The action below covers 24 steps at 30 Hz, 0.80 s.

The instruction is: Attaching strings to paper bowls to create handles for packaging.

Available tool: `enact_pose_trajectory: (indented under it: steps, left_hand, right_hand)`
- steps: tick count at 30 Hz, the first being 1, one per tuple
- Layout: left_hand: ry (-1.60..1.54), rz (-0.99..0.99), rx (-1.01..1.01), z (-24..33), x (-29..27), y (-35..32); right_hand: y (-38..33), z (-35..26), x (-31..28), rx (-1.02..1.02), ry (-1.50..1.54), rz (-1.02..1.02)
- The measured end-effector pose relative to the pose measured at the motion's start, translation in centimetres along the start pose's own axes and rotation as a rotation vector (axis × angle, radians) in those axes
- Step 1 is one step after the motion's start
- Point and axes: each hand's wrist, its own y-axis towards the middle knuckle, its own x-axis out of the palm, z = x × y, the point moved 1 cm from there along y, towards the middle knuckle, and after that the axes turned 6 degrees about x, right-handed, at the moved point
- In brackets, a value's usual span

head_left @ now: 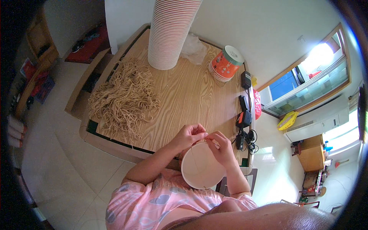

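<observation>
A round paper bucket rests against my lap at the table's near edge, its white inside facing up. A thin string runs across its opening, and a short tan end shows at the near rim. At the far rim my left hand is closed, thumb and fingers pinching the string. My right hand meets it there, fingertips also pinched on the string, its palm beside the bucket's right rim. The fingers hide most of the piece they hold. On the table's left lies a tangled heap of tan strings.
A tall stack of white paper buckets stands at the back of the wooden table. Nearby lie a crumpled clear plastic bag and upturned orange-and-green buckets. Black power adapters and cables line the right edge.
</observation>
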Motion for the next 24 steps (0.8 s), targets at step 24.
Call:
enact_pose_trajectory:
  steps: [24]
  left_hand:
    - [0.04,0.02,0.027,-0.5,-0.1,0.5]
  right_hand:
    - [1.3,3.0,-0.4,0.048,0.194,0.015]
